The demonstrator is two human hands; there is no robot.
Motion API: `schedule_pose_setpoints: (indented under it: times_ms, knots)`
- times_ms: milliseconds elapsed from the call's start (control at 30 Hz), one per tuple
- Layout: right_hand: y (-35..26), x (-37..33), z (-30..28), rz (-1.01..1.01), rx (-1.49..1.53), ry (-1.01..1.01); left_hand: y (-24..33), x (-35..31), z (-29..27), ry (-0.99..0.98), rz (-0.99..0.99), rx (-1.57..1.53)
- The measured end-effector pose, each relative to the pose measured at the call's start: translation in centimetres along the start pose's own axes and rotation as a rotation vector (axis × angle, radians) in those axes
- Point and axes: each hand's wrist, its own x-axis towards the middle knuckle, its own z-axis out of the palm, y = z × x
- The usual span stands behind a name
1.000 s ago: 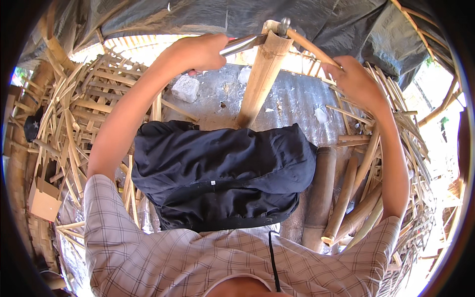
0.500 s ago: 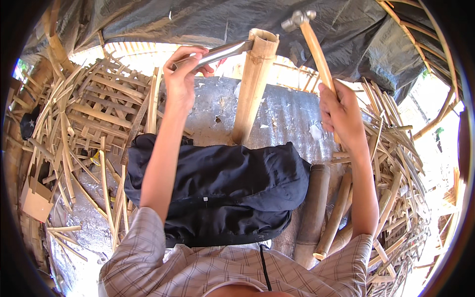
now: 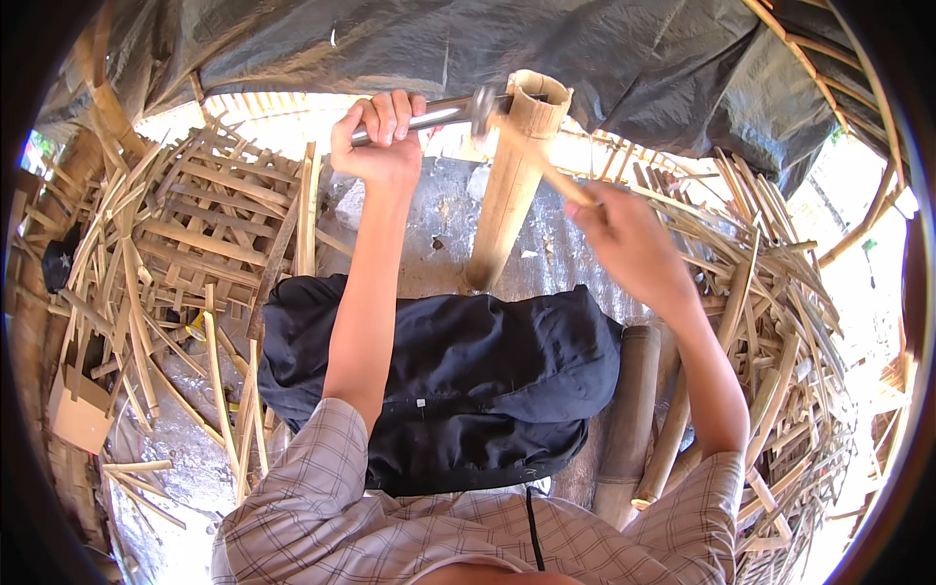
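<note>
Fingers of the left hand (image 3: 382, 138) wrap tight round the metal handle of a splitting blade (image 3: 429, 115), which lies level across the open top of the upright bamboo pole (image 3: 512, 180). The right hand (image 3: 624, 239) looks closed round the wooden handle of a hammer (image 3: 531, 156), though it is blurred with motion; the hammer head sits right at the blade's back, just beside the pole's rim.

Nearest me, a dark cloth (image 3: 468, 380) covers the person's lap, and the pole's foot stands on the grey sheet (image 3: 439, 224) just past it. A cut length of bamboo (image 3: 624, 409) lies to the right of the lap.

To do this well, I would say the blade should stay level and centred over the hollow, so the split runs straight down the grain. The left wrist needs to hold firm against each knock, with the knuckles kept clear of the hammer's path. Short, square blows on the blade's back seem safer than a wide swing.

Farther off, split bamboo strips (image 3: 205, 224) lie heaped on both sides under a dark tarpaulin (image 3: 390, 44).
</note>
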Motion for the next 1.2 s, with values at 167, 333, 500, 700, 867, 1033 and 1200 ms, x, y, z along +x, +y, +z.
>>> schedule_pose_setpoints:
  times_ms: [167,333,500,700,867,1033,1200]
  knots:
    - [-2.9,1.2,-2.7,-0.147,0.203,0.492,-0.3,1.2,-0.7,0.041,-0.003,-0.009]
    - [1.4,3.2,2.2,-0.188,0.020,0.442,-0.7,0.8,-1.2,0.029,-0.007,-0.020]
    - [2.5,1.6,1.1,0.073,-0.167,-0.151,0.8,1.4,-2.2,0.074,0.018,-0.039]
    - [-4.2,1.1,-5.1,-0.187,0.116,0.409,1.2,0.8,-2.1,0.074,0.008,-0.031]
    - [-0.7,4.4,0.2,-0.195,-0.123,0.472,0.8,0.7,-1.7,0.051,0.008,-0.060]
    - [1.5,3.6,2.5,-0.097,-0.117,0.139,-0.3,-0.9,-0.9,0.068,-0.026,-0.062]
    - [-4.9,0.5,-4.7,-0.150,0.258,0.377,0.0,-1.0,0.6,0.032,-0.078,-0.078]
